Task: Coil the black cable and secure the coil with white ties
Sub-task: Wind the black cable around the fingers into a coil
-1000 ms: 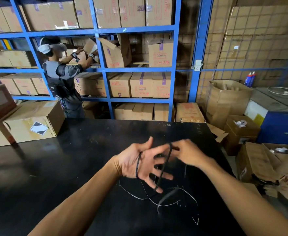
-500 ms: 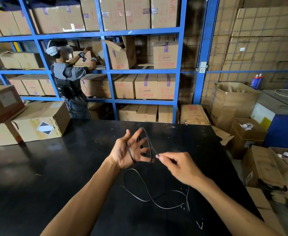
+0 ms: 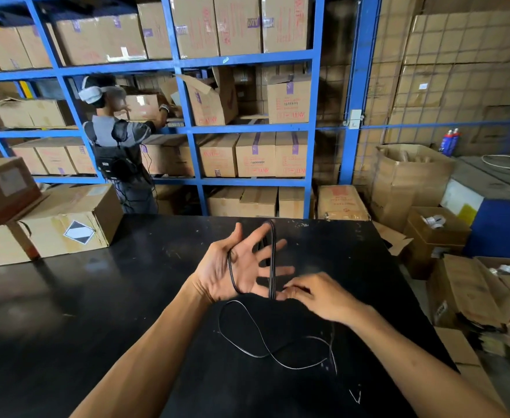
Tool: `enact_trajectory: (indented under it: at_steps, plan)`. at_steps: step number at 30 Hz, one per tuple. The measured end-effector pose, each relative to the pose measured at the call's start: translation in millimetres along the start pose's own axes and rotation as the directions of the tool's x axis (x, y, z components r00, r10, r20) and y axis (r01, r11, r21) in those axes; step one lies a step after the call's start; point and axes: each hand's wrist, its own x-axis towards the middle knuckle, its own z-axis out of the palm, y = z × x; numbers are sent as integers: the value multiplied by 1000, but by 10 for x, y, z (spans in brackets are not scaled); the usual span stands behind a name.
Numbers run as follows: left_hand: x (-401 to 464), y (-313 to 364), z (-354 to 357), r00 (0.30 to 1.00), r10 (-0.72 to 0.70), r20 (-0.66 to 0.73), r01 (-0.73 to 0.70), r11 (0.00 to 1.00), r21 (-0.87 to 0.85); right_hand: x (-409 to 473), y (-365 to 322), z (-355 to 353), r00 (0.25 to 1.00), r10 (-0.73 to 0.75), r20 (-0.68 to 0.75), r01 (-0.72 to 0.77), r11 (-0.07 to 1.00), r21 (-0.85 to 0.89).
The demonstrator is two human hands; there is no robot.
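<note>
My left hand [image 3: 241, 267] is raised over the black table [image 3: 97, 312], palm toward me and fingers spread. The black cable [image 3: 272, 260] is looped around that hand, from the palm near the thumb up over the fingertips. My right hand [image 3: 317, 297] pinches the cable just below the left hand's fingers. The rest of the cable lies slack in curves on the table under both hands. A small white tie [image 3: 355, 396] lies on the table near the front right.
Cardboard boxes [image 3: 63, 224] are stacked on the table's far left. A person [image 3: 118, 146] handles boxes at the blue shelving [image 3: 187, 128] behind the table. Open cartons [image 3: 438, 233] crowd the floor to the right, beside a blue cabinet [image 3: 501, 224].
My right hand has carried the cable over the left hand's fingertips and down to their base, adding a loop. The slack on the table has shifted. The view has moved closer.
</note>
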Motion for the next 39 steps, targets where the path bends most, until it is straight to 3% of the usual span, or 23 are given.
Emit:
enact_trajectory:
  at_steps: [3, 6, 8, 11, 13, 16, 19, 24, 29, 34, 39]
  plan:
    - [-48, -108, 71, 984, -167, 70, 161, 984, 82, 191, 41, -366, 997, -62, 49, 72, 960, -269]
    - [-48, -284, 77, 945, -319, 66, 304, 936, 177, 367, -58, -765, 989, -120, 81, 145, 837, -528]
    - [-40, -358, 38, 930, -366, 11, 356, 911, 207, 446, -160, -968, 990, -121, 70, 140, 827, -544]
    - [-51, -388, -58, 922, -369, -118, 387, 893, 231, 500, -356, -1093, 996, -83, -27, 69, 937, -342]
    - [-69, -384, -148, 927, -299, -227, 345, 917, 199, 505, -445, -1115, 992, -60, -109, 38, 981, -191]
    - [-104, -289, -266, 950, -106, -293, 128, 990, 57, 358, -488, -1031, 996, -52, -73, 48, 997, -63]
    - [-104, -115, -306, 943, 71, -326, -80, 997, -14, 112, -472, -750, 987, -95, -132, 110, 988, 111]
    - [-20, 133, -257, 901, 288, -324, -326, 943, -69, -182, -451, -105, 992, -78, -103, 114, 902, 416]
    - [86, 216, -92, 927, 313, -209, -331, 942, -57, -268, -408, 217, 1000, -17, 18, 7, 885, 466]
    - [33, 104, 58, 984, 177, -16, -178, 982, -56, -102, -194, 65, 995, 79, 66, -95, 949, 299]
    - [-32, -113, 125, 983, -101, 152, 95, 994, 48, 255, -107, -448, 995, 97, 37, -92, 987, -131]
